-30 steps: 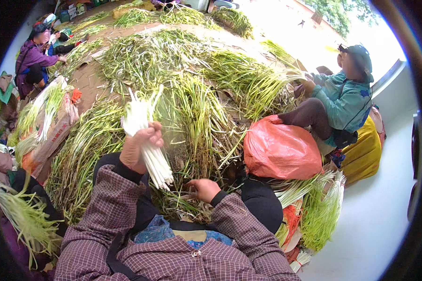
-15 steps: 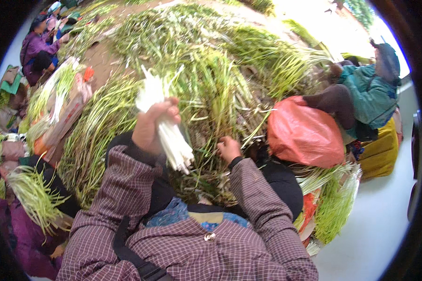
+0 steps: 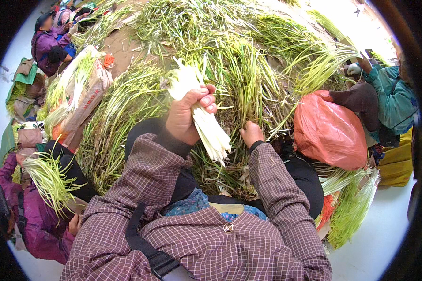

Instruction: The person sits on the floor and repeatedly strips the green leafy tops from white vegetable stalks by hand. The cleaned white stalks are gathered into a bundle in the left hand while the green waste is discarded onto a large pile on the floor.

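Note:
My left hand (image 3: pixel 191 114) is raised before my chest, its fingers wrapped round a bunch of white leafy-vegetable stalks (image 3: pixel 212 135). The stalks look like chives or garlic greens. They stick out above and below the fist, tilted, with their lower ends fairly even. To the right and lower, my right hand (image 3: pixel 252 133) rests at the near side of a heap of long yellow-green stalks (image 3: pixel 241 79). Its fingers are curled down against the heap, and whatever they grip is hidden.
An orange-red plastic sack (image 3: pixel 330 131) bulges at right, beside a person in a teal jacket (image 3: pixel 394 96) who handles stalks. Bundled greens (image 3: pixel 356 210) lie below it. At left are a printed sack (image 3: pixel 86 105) with greens and a person in purple (image 3: pixel 37 215) close to my elbow.
The whole view has shifted, so the scene sits further right. My left hand has moved a little right, still gripping the white stalks. My right hand stays by the heap.

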Demonstrator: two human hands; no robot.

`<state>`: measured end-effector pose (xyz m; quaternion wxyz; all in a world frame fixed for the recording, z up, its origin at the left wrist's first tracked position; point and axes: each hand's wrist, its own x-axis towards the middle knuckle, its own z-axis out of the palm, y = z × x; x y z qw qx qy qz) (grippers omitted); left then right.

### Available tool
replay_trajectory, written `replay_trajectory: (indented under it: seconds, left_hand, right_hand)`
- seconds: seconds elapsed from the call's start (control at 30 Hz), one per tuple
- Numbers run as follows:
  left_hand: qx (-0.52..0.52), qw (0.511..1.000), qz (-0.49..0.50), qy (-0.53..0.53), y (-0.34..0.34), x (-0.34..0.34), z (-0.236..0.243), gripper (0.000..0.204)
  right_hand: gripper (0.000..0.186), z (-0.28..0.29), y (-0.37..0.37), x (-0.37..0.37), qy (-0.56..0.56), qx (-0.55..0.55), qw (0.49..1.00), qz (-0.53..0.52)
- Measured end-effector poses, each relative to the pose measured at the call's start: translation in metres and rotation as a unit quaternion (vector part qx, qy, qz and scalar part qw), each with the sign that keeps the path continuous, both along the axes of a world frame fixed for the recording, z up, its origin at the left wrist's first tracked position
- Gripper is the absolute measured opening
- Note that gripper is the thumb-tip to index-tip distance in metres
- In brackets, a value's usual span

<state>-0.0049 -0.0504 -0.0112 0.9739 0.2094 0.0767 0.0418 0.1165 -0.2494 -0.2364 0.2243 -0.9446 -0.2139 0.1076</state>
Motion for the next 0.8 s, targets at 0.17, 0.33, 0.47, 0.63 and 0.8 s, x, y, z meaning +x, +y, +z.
replay_trajectory:
  seconds: [0.17,0.33,0.47,0.63,0.8]
  left_hand:
    - [0.039,0.999,0.001,0.019,-0.005,0.001,-0.002,0.016]
    - [0.071,0.997,0.004,0.030,-0.009,0.000,-0.004,0.018]
    - [0.098,0.993,0.039,0.056,-0.017,0.000,-0.004,0.019]
    - [0.148,0.985,0.029,0.087,-0.031,-0.001,-0.011,0.022]
    - [0.209,0.974,0.021,0.090,-0.037,-0.002,-0.016,0.023]
  right_hand:
    - [0.029,-0.012,-0.024,0.010,0.061,0.085,0.994,-0.034]
    - [0.021,0.041,-0.044,-0.008,0.328,0.284,0.899,-0.064]
    - [0.021,0.110,-0.050,-0.042,0.327,0.407,0.852,-0.028]
    - [0.027,0.107,-0.060,-0.067,0.270,0.367,0.889,0.050]
    - [0.024,0.147,-0.051,-0.089,0.294,0.552,0.779,0.056]
